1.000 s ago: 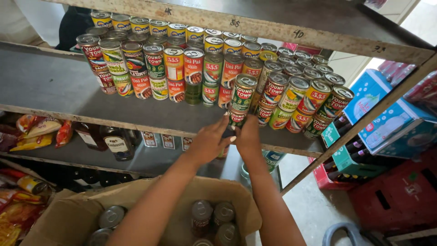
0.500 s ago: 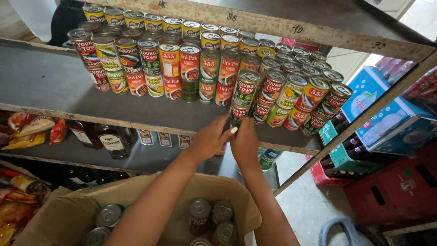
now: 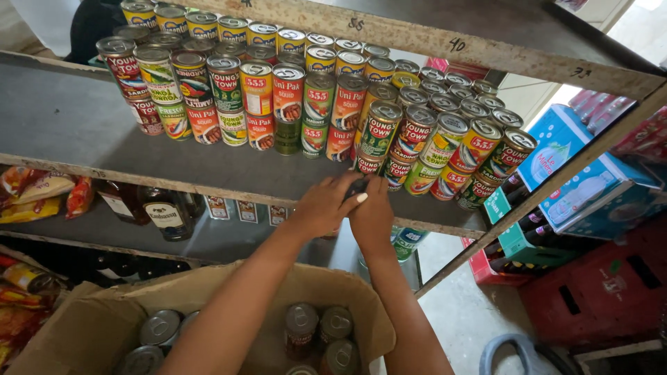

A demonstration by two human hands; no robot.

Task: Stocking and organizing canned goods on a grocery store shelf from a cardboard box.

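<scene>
both hands, left (image 3: 325,205) and right (image 3: 372,215), closed together around a dark can (image 3: 358,186) at the shelf (image 3: 83,132) front beside the stacked cans (image 3: 333,104), while several more sat in the box (image 3: 90,319) below, not yet shelved.

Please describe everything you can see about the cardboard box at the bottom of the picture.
The cardboard box is plain brown and open at the top, its flaps spread outward. It sits low in the head view, below the grey shelf. Inside stand several metal cans with silver pull-tab lids, upright, some grouped left and some right. The person's forearms cross above it; whether they touch its rim cannot be told. Its base is out of view.
</scene>
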